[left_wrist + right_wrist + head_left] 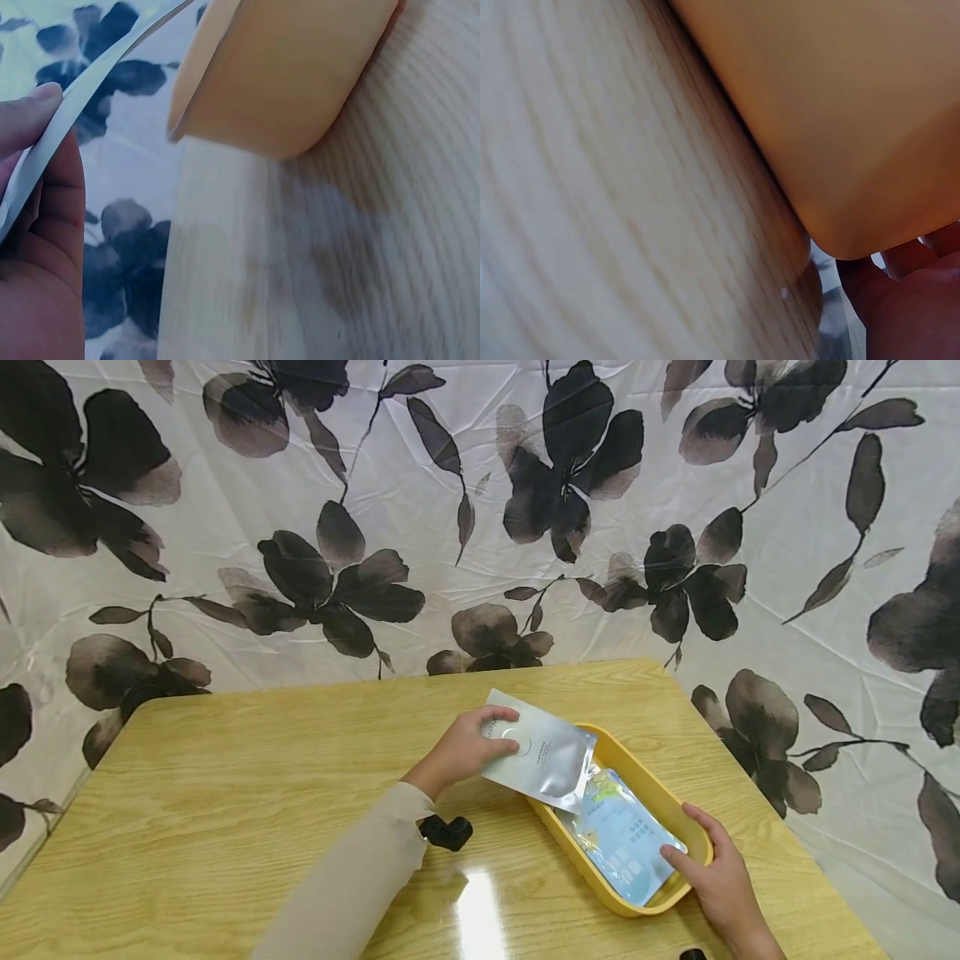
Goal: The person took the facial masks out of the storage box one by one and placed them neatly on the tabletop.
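Note:
In the head view my left hand [468, 747] pinches a silver-white sachet [543, 756], thumb on one face and fingers on the other. The sachet's far end hangs over the upper left part of a yellow tray [585, 864]. Inside the tray lies a light blue packet [630, 839] with a yellow-green printed end, partly covered by the sachet. My right hand [723, 877] grips the tray's near right end, its thumb over the rim. The left wrist view shows the sachet [75, 97] edge-on between thumb and fingers. The right wrist view has fingers against the tray's outer wall [840, 150].
The tray stands on a wood-grain table [262, 777], toward its right side. A floral cloth [465, 510] hangs behind the table and along its right. A black wrist device [447, 832] sits at the left wrist; a small black object [692, 954] shows at the bottom edge.

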{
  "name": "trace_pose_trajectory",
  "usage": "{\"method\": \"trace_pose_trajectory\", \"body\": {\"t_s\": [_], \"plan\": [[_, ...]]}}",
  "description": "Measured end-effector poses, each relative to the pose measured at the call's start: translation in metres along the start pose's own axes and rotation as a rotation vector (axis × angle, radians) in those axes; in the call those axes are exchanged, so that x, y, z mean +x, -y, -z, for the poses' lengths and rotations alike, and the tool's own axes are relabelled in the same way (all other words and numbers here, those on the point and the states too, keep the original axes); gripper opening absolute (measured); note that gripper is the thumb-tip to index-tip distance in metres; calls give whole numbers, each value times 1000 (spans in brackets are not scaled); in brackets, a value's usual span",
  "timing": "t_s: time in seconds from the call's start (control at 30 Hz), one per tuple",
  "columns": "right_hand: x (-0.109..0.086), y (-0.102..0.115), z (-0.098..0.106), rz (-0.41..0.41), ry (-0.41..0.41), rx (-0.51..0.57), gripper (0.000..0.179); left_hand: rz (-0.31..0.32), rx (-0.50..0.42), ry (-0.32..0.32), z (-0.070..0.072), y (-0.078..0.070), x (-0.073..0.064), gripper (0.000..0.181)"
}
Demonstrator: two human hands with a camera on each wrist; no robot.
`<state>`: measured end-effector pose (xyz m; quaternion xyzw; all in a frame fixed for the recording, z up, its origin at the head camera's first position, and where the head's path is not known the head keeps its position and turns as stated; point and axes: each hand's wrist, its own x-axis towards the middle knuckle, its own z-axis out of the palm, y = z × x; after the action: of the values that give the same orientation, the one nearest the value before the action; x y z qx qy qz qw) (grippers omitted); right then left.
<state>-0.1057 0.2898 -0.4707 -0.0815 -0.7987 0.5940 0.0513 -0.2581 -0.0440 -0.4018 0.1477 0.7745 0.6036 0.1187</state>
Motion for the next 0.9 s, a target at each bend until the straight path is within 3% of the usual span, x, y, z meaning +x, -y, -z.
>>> {"method": "trace_pose_trajectory", "body": {"t_s": [0.63, 0.9], "plan": [[2, 1, 0, -12, 8, 9, 74, 76, 86, -201, 45, 15, -1, 44], [1, 1, 1, -9, 11, -3, 74, 119, 65, -274, 61, 17, -1, 46]]}}
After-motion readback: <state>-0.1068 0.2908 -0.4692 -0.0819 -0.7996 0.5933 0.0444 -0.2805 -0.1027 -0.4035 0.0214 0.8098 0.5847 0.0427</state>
